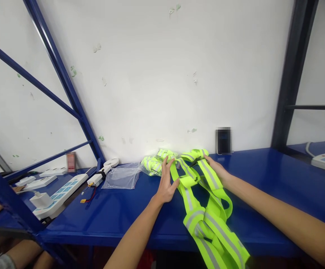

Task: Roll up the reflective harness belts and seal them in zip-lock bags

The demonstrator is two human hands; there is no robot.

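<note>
Neon-yellow reflective strap vest [207,213], grey-striped, sprawled over the blue shelf [277,179] edge

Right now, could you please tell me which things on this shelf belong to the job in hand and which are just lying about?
In hand: unfolded reflective vest, touched by the left hand and right hand; probably also the folded vests and clear bag nearby.
Lying about: power strip, small fan, plug adapter, dark box against the wall.
</note>
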